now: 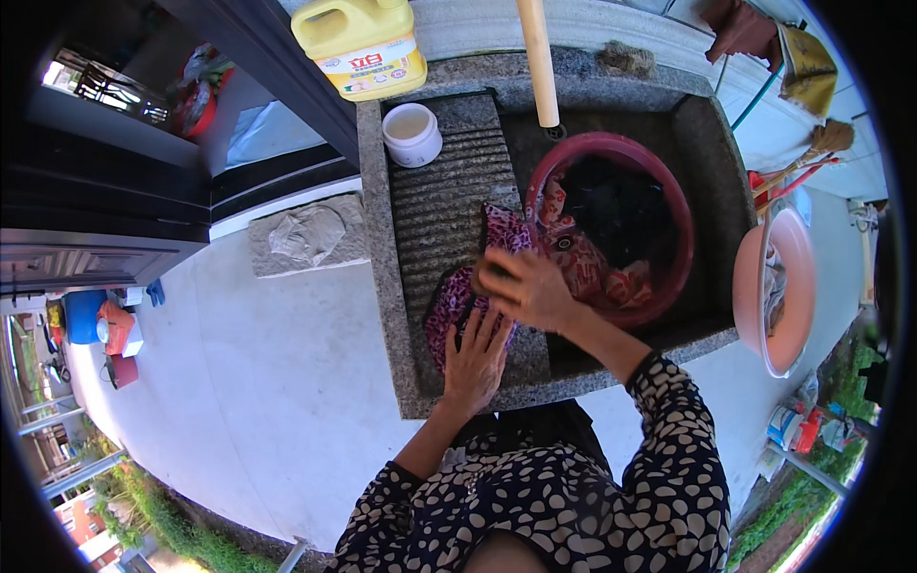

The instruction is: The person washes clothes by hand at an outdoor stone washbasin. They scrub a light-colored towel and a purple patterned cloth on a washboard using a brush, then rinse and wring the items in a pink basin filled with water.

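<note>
A purple-and-black leopard-print cloth [447, 307] lies wet on the ribbed washboard [449, 181] of a stone sink. Flat on its near part rests my left hand [475, 368], fingers spread. My right hand [531, 289] is just above and to the right, fingers curled over the cloth's middle; a small brown thing shows under them, mostly hidden, and its kind is unclear. To the right, in the basin of the sink, stands a dark red plastic tub [690, 244] with dark water, a red patterned cloth [573, 260] and dark fabric.
A white jar [412, 136] stands on the washboard's far end, with a yellow detergent jug [368, 57] behind it. A pale wooden pole [539, 62] reaches into the sink. At the right is a pink basin [798, 286] holding cloth. A stone slab [263, 253] lies left.
</note>
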Action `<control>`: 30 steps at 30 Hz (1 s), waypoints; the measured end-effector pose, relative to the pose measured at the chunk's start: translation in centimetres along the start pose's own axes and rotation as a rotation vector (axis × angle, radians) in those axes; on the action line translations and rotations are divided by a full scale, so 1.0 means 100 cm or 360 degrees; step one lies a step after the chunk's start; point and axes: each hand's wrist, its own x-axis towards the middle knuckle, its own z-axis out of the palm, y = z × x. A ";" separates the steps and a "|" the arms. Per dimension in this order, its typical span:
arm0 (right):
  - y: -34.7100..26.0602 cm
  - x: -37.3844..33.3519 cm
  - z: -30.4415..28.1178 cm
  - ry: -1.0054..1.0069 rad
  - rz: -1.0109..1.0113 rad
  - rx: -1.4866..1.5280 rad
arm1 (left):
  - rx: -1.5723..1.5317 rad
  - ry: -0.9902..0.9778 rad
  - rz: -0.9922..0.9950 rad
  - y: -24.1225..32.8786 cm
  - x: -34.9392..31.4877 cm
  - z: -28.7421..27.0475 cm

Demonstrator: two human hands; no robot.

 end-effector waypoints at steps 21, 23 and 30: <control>0.142 -0.091 -0.005 0.0972 0.2452 0.2280 | -0.0423 0.0307 -0.0144 -0.001 0.049 -0.025; 0.159 -0.112 0.006 0.1093 0.2669 0.2376 | -0.0488 0.0425 -0.0167 -0.006 0.063 -0.025; 0.177 -0.139 0.031 0.1328 0.2553 0.2173 | -0.0637 0.0558 -0.0035 -0.025 0.110 0.005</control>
